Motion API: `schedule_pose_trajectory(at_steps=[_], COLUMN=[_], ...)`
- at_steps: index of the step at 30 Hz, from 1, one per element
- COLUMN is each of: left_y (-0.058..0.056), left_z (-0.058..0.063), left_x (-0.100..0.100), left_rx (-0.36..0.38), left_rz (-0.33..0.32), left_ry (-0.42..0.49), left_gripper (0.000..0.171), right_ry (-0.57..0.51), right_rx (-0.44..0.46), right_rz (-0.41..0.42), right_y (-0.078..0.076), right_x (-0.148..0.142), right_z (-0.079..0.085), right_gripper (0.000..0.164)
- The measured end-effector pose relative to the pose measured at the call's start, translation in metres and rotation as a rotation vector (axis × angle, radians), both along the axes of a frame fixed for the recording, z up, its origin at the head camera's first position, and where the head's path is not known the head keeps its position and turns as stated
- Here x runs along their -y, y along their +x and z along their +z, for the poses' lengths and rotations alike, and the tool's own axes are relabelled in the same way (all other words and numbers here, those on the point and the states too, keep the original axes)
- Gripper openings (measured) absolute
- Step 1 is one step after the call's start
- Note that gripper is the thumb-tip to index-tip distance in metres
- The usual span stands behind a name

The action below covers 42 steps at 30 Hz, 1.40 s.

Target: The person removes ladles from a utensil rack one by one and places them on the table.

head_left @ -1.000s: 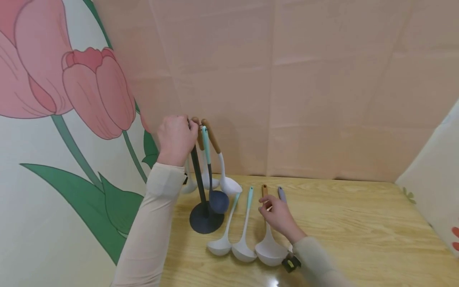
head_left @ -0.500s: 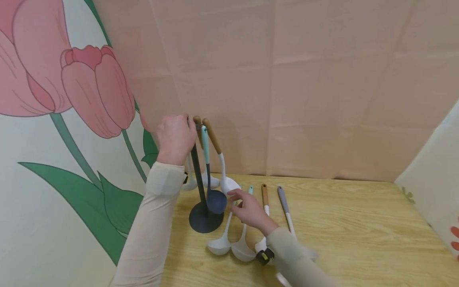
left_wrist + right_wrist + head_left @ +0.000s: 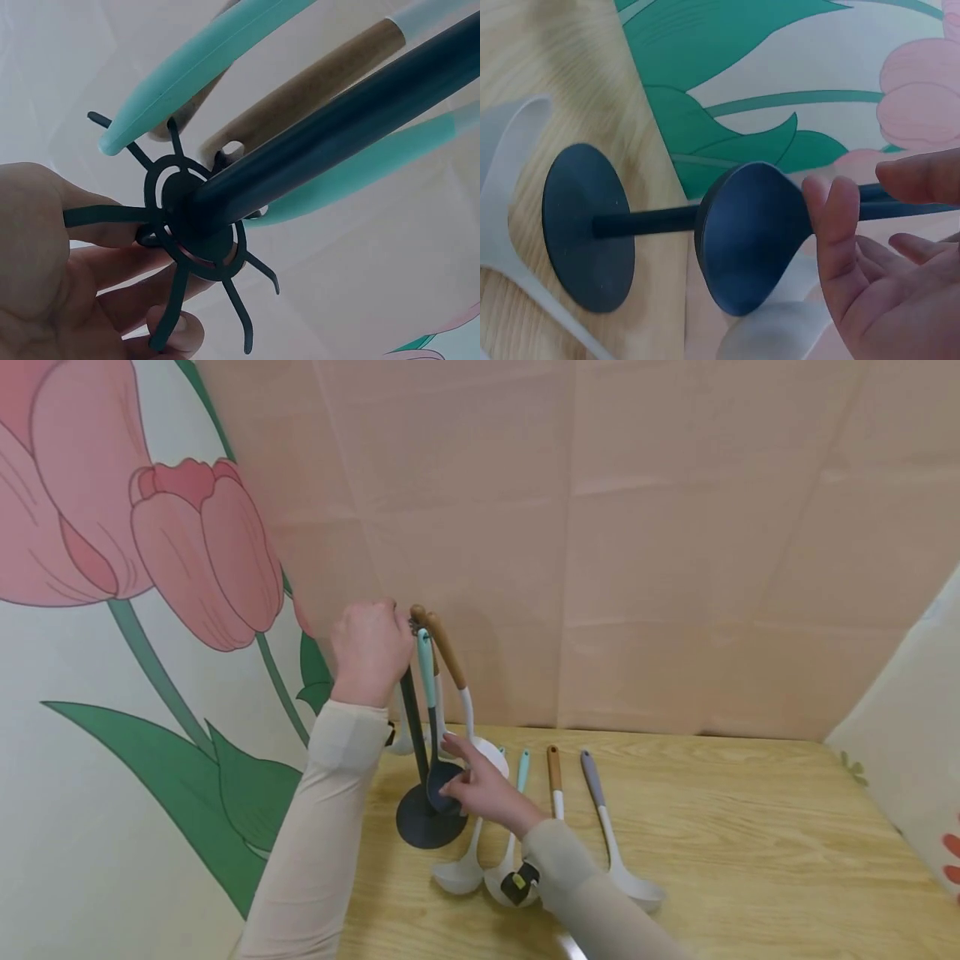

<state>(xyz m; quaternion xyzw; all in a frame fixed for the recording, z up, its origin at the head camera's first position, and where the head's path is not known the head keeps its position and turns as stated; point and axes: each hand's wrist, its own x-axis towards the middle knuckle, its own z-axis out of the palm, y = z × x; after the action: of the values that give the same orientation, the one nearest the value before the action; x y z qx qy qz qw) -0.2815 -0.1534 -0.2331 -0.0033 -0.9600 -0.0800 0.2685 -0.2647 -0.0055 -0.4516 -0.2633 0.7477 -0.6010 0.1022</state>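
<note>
My left hand [image 3: 371, 652] grips the top of a black utensil stand [image 3: 431, 827]. In the left wrist view its fingers curl at the ring of hooks [image 3: 174, 315]. From the hooks hang several ladles, among them a dark blue ladle [image 3: 425, 672] with a teal handle and a white one with a wooden handle [image 3: 447, 652]. My right hand [image 3: 487, 789] is at the dark blue ladle, thumb and forefinger spread apart. The right wrist view has the fingertips [image 3: 836, 199] right at the neck above its bowl [image 3: 754, 240].
Several pale ladles lie in a row on the wooden table, with teal, brown and grey handles; the grey-handled ladle [image 3: 611, 843] is farthest right. A pink sheet [image 3: 637, 568] covers the wall behind, and a tulip-patterned panel [image 3: 150, 735] stands at the left.
My right hand has moved left, from above the ladles on the table to the hanging dark blue one. The hanging ladles have shifted slightly around the stand, which my left hand keeps gripping.
</note>
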Motion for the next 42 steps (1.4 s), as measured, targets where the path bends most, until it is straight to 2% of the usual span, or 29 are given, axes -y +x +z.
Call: schedule_pose_trajectory(at_steps=[6,10,17,21,38,42], left_y=[0.0,0.0,-0.001,-0.001,-0.002,-0.001], left_z=[-0.001,-0.001,-0.002,-0.002,-0.002,-0.002], left_x=[0.001,0.001,0.001,0.0,0.001,0.001], left_rx=[0.012,0.01,-0.008,-0.015,-0.028,-0.032], left_rz=[0.0,-0.005,-0.007,-0.011,-0.013,-0.011], left_ry=[-0.001,0.001,0.001,-0.001,-0.004,-0.004], left_gripper=[0.038,0.038,0.038,0.037,0.037,0.036], right_ry=[-0.039,-0.055,-0.047,-0.036,-0.096,-0.098], right_rx=[0.047,0.053,-0.044,-0.092,-0.139,-0.167], right_rz=[0.029,0.017,-0.07,-0.095,-0.123,-0.135], right_y=[-0.001,0.001,0.003,0.005,0.014,0.017], right_x=[0.008,0.011,0.012,0.011,0.01,0.009], right_z=[-0.001,0.001,0.0,-0.002,0.008,0.009], right_gripper=[0.076,0.07,0.04,0.032,0.026,0.029])
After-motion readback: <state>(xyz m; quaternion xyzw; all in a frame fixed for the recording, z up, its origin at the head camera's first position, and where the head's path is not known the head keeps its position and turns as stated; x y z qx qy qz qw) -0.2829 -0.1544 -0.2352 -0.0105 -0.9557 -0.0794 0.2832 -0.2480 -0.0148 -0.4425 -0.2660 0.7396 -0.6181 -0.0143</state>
